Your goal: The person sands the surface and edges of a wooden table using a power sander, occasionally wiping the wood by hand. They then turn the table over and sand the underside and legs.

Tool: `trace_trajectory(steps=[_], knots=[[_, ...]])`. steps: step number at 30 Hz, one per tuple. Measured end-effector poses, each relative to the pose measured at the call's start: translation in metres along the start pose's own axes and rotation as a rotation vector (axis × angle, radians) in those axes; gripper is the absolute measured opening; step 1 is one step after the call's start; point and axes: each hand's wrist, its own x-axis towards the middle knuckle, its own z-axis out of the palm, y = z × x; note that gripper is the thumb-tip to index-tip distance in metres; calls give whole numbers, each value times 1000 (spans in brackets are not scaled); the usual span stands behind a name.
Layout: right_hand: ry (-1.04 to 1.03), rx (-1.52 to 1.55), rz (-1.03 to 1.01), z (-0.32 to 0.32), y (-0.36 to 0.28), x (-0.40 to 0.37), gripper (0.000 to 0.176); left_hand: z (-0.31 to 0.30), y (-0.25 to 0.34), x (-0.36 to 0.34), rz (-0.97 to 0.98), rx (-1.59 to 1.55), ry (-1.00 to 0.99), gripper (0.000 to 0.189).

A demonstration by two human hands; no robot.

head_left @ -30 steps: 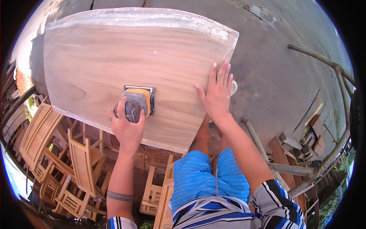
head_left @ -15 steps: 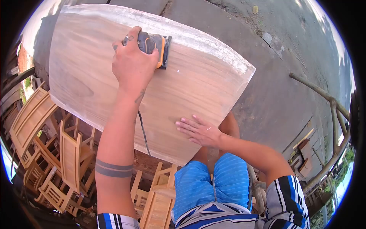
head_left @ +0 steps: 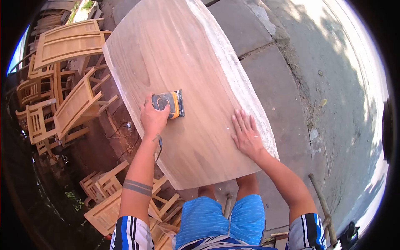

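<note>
A wide wooden board with a rough whitish strip along its right edge spreads out before me. My left hand is wrapped round an orange and black power sander, whose pad stands at its right side, over the left middle of the board. The sander's cord hangs past my left wrist. Near the whitish strip my right hand lies flat on the wood, fingers spread and holding nothing.
Unfinished wooden chairs are piled at the left, and more chair frames stand at the lower left. Grey concrete paving lies right of the board. A branch-like wooden rail rises at the lower right.
The view has turned, so the board now runs more up and down. The sander in my left hand has come nearer to me, and my right hand now lies by the whitish strip.
</note>
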Motion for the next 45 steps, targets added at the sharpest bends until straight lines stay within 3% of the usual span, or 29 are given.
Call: trace_trajectory(steps=[5, 8, 10, 12, 15, 18, 22, 27, 30, 34, 36, 38, 39, 41, 45], knots=[[-426, 86, -684, 49, -64, -102, 70, -15, -49, -127, -227, -54, -89, 72], [-450, 114, -774, 43, -36, -95, 67, -13, -57, -197, -281, -97, -45, 70], [-370, -12, -652, 13, -3, -41, 64, -4, -61, -233, -296, -114, -29, 70], [-235, -195, -396, -40, 15, 27, 66, 2, -59, -262, -323, -136, -53, 70], [54, -317, 29, -51, 29, 96, 70, 9, -47, -285, -283, -143, -79, 72], [103, -156, -76, -10, 0, 94, 72, 13, -30, -297, -222, -167, -128, 74], [-156, -127, -336, 35, -76, -21, 73, 9, -25, -298, -281, -201, -171, 72], [-479, -67, -633, 45, -71, -122, 69, 18, -62, -300, -489, -174, -9, 69], [-449, -224, -697, 29, -46, -74, 66, 10, -83, -303, -553, -180, -15, 68], [-59, -273, -281, -8, -16, 32, 65, 5, -98, -305, -555, -153, -21, 69], [167, -232, 65, -14, 7, 82, 67, 4, -101, -301, -517, -145, 10, 69], [229, -224, 242, -15, 13, 98, 71, 5, -108, -295, -488, -181, 30, 70], [250, -234, 163, -6, 10, 91, 74, 4, -113, -290, -474, -192, 35, 70], [105, -170, -84, -1, -13, 45, 74, -1, -114, -277, -510, -161, 39, 69], [-439, -27, -722, 34, -25, -99, 70, -1, -116, -253, -468, -189, 68, 71]])
